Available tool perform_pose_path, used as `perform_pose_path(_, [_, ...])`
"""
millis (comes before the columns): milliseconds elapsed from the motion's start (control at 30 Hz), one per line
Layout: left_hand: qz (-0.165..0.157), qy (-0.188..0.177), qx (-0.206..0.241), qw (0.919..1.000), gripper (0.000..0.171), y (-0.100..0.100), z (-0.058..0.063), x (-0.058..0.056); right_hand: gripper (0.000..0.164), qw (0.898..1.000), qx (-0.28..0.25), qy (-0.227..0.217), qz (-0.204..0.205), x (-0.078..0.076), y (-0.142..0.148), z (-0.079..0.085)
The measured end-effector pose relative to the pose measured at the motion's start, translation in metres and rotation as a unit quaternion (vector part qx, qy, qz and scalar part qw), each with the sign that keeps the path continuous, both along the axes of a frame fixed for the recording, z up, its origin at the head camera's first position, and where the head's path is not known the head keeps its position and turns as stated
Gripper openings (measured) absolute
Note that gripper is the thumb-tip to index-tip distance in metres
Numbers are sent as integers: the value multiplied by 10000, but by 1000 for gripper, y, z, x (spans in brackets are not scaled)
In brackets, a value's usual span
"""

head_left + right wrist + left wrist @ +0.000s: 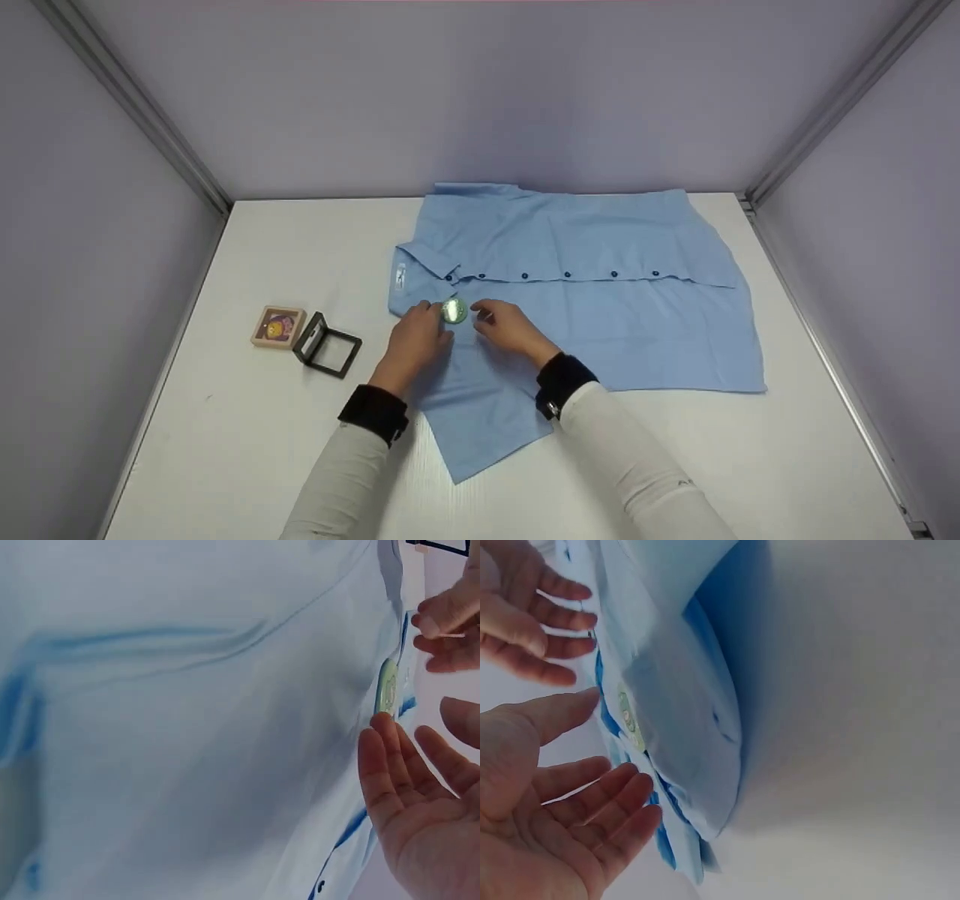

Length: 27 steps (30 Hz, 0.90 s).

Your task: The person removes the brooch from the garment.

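A light blue short-sleeved shirt (645,330) lies spread out, its collar to the left and a row of dark buttons along the front. On its chest, below the collar, sits a round shiny green badge (454,310). My left hand (415,339) is just left of the badge; in the left wrist view that hand (585,810) has loosely extended fingers and holds nothing. From the other side my right hand (511,327) faces the badge. In the right wrist view, fingertips of the right hand (427,817) are right at the badge's (386,688) lower edge, palm empty.
To the left on the white table (225,450) are a small wooden-framed box with a colourful figure (278,328) and an opened black frame case (328,346). Pale panels (480,97) wall in the back and both sides. One sleeve of the shirt spreads toward the front edge.
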<state>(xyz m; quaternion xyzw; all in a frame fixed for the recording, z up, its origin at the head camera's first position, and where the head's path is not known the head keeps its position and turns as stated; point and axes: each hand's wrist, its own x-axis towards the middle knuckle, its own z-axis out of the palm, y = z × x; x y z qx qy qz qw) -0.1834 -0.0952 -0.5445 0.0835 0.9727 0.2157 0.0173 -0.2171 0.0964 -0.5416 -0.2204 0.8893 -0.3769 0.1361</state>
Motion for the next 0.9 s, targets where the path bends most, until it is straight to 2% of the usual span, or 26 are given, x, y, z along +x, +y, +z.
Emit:
perform_pose_path(100, [7, 88, 84, 9999, 44, 5, -3, -8, 37, 9998, 66, 93, -192, -5, -5, -1])
perform_pose_path(233, [20, 201, 135, 9997, 41, 11, -8, -14, 47, 9995, 165, 125, -253, -9, -8, -4])
perform_pose_path(600, [115, 239, -151, 9995, 37, 18, -20, -22, 56, 9950, 935, 226, 287, -9, -9, -12])
perform_pose_path(900, [235, 493, -247, 9982, 32, 19, -20, -22, 58, 9969, 655, 120, 425, -6, -7, -16])
